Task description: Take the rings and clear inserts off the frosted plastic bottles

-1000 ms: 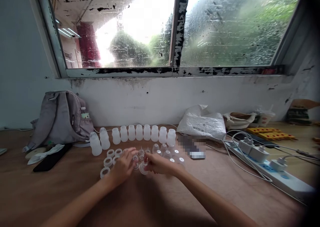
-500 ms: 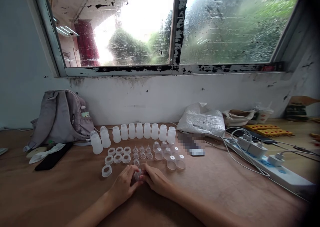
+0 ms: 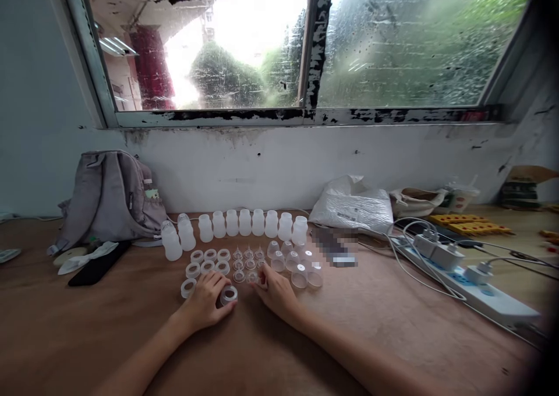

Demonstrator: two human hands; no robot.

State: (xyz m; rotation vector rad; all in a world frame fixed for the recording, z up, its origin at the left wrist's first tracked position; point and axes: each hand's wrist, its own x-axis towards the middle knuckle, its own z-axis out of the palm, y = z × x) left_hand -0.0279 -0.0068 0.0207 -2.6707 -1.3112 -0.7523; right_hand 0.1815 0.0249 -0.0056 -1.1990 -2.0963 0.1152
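My left hand (image 3: 204, 300) is closed round a white screw ring (image 3: 229, 294), its opening facing up just above the brown tabletop. To the right, the thumb and index finger of my right hand (image 3: 276, 296) are at a clear bottle nipple (image 3: 252, 276) in the front row of the nipples. Several more nipples (image 3: 238, 264) stand in rows behind it. Other white screw rings (image 3: 188, 287) lie in rows behind and left of my left hand. Clear dome caps (image 3: 299, 277) stand in a group beyond my right hand. A curved row of frosted baby bottles (image 3: 232, 223) runs along the back.
A grey backpack (image 3: 114, 198) leans on the wall at left, with a black phone-like slab (image 3: 94, 271) before it. At right are a silver plastic bag (image 3: 353, 205), a white power strip (image 3: 493, 303) with cables, and yellow parts (image 3: 467, 226).
My hands have moved apart. The screw ring stays in my left hand, and my right hand has carried a nipple to the front row. The view has shifted slightly.
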